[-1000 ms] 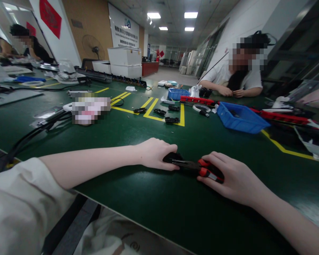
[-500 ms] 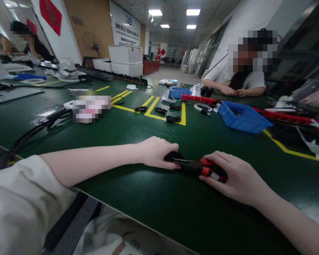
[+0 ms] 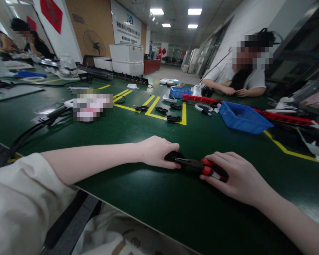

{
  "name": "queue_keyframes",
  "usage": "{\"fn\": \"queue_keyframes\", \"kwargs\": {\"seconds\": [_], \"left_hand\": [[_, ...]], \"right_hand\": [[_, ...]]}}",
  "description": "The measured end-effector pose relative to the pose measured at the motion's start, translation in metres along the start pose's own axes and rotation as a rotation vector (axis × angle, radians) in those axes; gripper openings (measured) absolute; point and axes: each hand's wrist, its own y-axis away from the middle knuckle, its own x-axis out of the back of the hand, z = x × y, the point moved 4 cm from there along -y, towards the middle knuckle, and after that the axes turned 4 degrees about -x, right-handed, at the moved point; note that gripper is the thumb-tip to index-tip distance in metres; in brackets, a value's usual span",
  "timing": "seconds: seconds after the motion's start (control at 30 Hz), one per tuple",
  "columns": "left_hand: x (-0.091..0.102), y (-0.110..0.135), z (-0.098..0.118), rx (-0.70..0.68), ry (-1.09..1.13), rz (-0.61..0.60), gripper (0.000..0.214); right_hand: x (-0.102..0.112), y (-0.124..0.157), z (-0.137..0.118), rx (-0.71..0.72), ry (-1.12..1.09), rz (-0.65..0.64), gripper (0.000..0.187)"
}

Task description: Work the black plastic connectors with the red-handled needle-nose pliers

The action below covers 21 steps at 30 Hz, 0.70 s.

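Observation:
My left hand (image 3: 156,151) rests on the green table (image 3: 149,198), its fingers curled over a small black part (image 3: 172,155). My right hand (image 3: 236,177) grips the red-and-black handles of a pair of pliers (image 3: 202,167). The pliers' dark jaws point left and meet the black part under my left fingers. Both forearms lie low over the table top.
Several small black connectors (image 3: 172,118) lie inside yellow tape lines (image 3: 159,117) ahead. A blue bin (image 3: 243,117) stands to the right, another blue tray (image 3: 178,92) farther back. A person in a white shirt (image 3: 234,79) sits across the table. Black cables (image 3: 29,132) run along the left.
Hands and pliers have stayed almost as they were; only the view has shifted slightly.

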Motion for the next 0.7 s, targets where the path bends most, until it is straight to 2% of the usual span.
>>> {"fn": "queue_keyframes", "kwargs": {"seconds": [0.37, 0.53, 0.7], "left_hand": [[0.0011, 0.0005, 0.0007, 0.007, -0.017, -0.005, 0.043], [0.0011, 0.0002, 0.0003, 0.009, -0.014, -0.007, 0.043], [0.0005, 0.0004, -0.0005, -0.007, 0.001, 0.014, 0.043]], "right_hand": [[0.0006, -0.0001, -0.0087, 0.087, 0.165, 0.056, 0.034], [-0.0019, 0.0004, -0.0064, 0.035, 0.116, 0.011, 0.034], [-0.0015, 0.0026, -0.005, 0.019, 0.072, 0.039, 0.03]]}}
